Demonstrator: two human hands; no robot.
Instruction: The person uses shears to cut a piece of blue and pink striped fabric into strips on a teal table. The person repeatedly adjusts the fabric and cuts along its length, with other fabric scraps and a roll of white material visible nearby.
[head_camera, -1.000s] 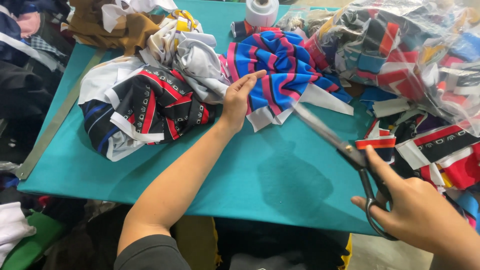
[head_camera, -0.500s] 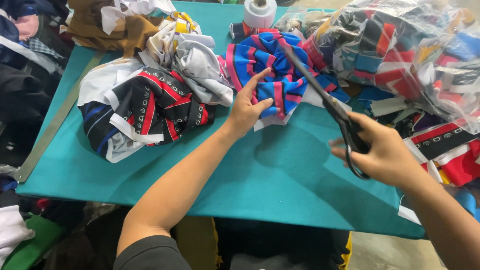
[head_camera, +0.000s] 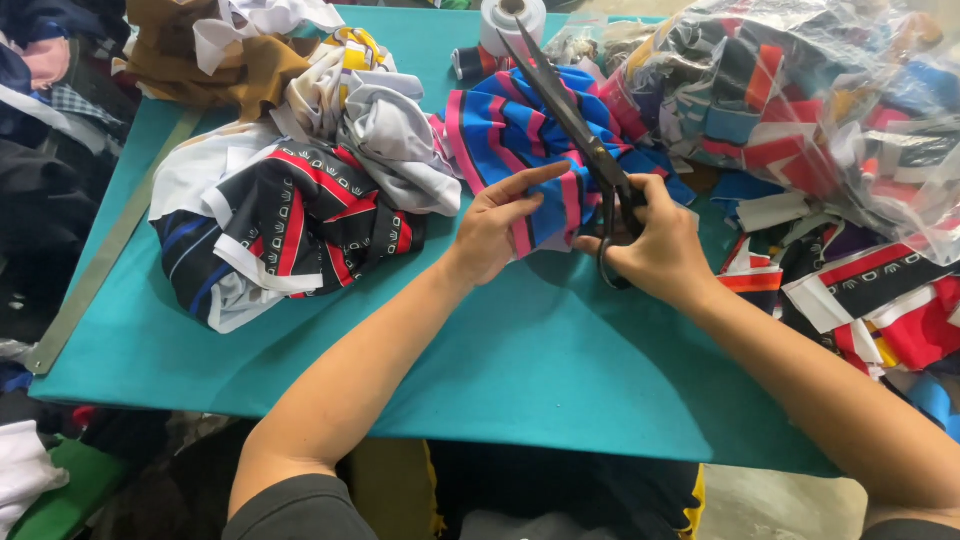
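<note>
Left hand: the left hand (head_camera: 497, 225) rests on the near edge of the blue, pink and black striped cloth (head_camera: 510, 140), fingers curled onto the fabric, index finger stretched toward the right, pinching a fold.
Right hand: the right hand (head_camera: 655, 245) is closed around the handles of the black scissors (head_camera: 575, 135), fingers through the loops; it sits just beside the left hand, the two almost meeting over the cloth.
Scissors: long blades together, pointing up and away to the left over the striped cloth, tip near the white tape roll (head_camera: 512, 20) (whether the blades touch the fabric I cannot tell).
Striped cloth: lies bunched at the far middle of the teal table (head_camera: 520, 360), between the fabric pile on the left and the bag on the right.
Left pile: a black piece with red and white stripes (head_camera: 290, 225) lies nearest, touching a crumpled grey-white piece (head_camera: 385, 135); brown cloth (head_camera: 215, 55) lies behind them at the far corner.
Right side: a clear plastic bag (head_camera: 800, 110) stuffed with mixed colour offcuts; loose red, black and white scraps (head_camera: 870, 300) spill below it along the table's right edge.
Table edge: a grey metal ruler (head_camera: 105, 250) lies along the left side.
Far edge: a small dark thread spool (head_camera: 467, 62) lies just beside the tape roll.
</note>
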